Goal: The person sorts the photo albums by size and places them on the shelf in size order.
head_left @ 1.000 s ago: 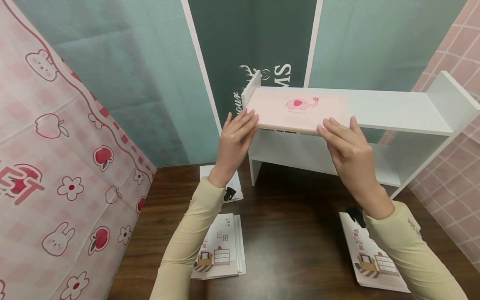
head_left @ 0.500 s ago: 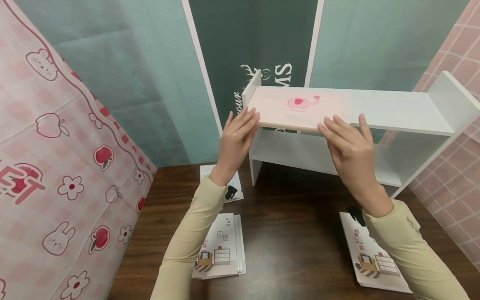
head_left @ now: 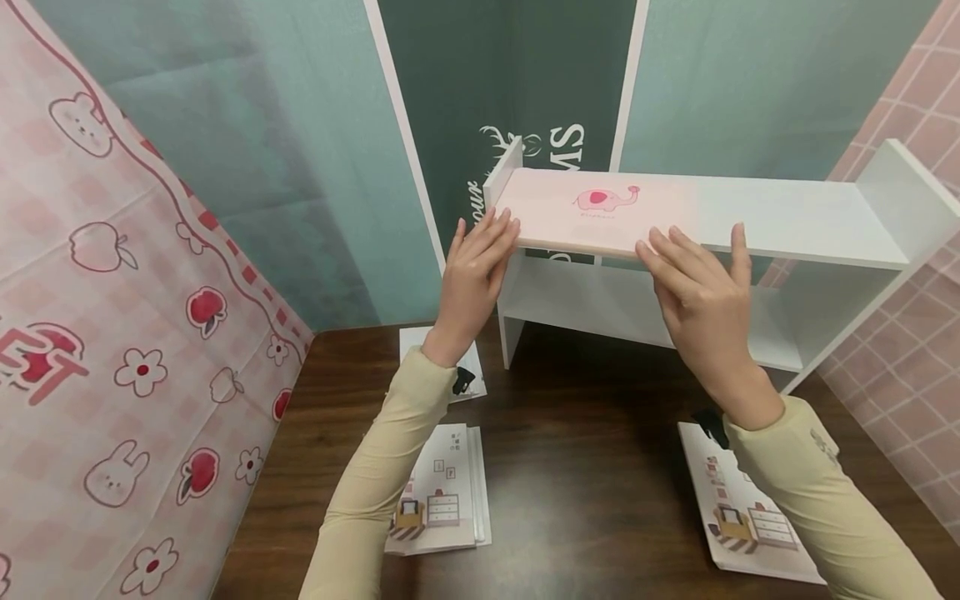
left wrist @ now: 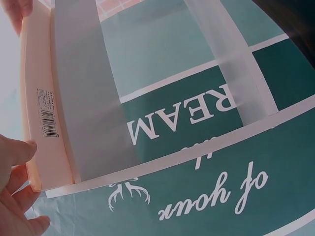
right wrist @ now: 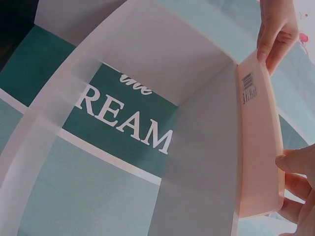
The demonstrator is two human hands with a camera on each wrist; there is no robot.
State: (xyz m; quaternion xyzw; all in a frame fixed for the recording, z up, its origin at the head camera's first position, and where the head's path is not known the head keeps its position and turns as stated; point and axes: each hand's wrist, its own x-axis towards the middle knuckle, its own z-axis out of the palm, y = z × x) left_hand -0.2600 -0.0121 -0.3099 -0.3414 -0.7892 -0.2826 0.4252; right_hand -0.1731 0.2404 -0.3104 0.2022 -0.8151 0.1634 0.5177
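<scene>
A pink notebook (head_left: pixel 555 200) with an elephant drawing lies flat on the left part of the white shelf unit's (head_left: pixel 795 217) top board. Its front overhangs the board, so the underside with a barcode shows in both wrist views. At the notebook's left front corner, my left hand (head_left: pixel 470 279) pinches the edge, thumb below and fingers on top. My right hand (head_left: pixel 701 296) pinches the right front corner the same way, its little finger raised and apart from the notebook. In the right wrist view, the thumb (right wrist: pixel 293 163) touches the pink underside.
White illustrated booklets (head_left: pixel 442 500) lie on the dark wooden table (head_left: pixel 577 500) at left, with another (head_left: pixel 750 525) partly under the right sleeve. A white card with a black clip (head_left: pixel 465 379) lies behind the left wrist. Patterned curtains (head_left: pixel 150 292) stand left and behind.
The notebook has shifted slightly backward on the shelf, with both hands still at its front corners. My right little finger has stretched out farther to the right.
</scene>
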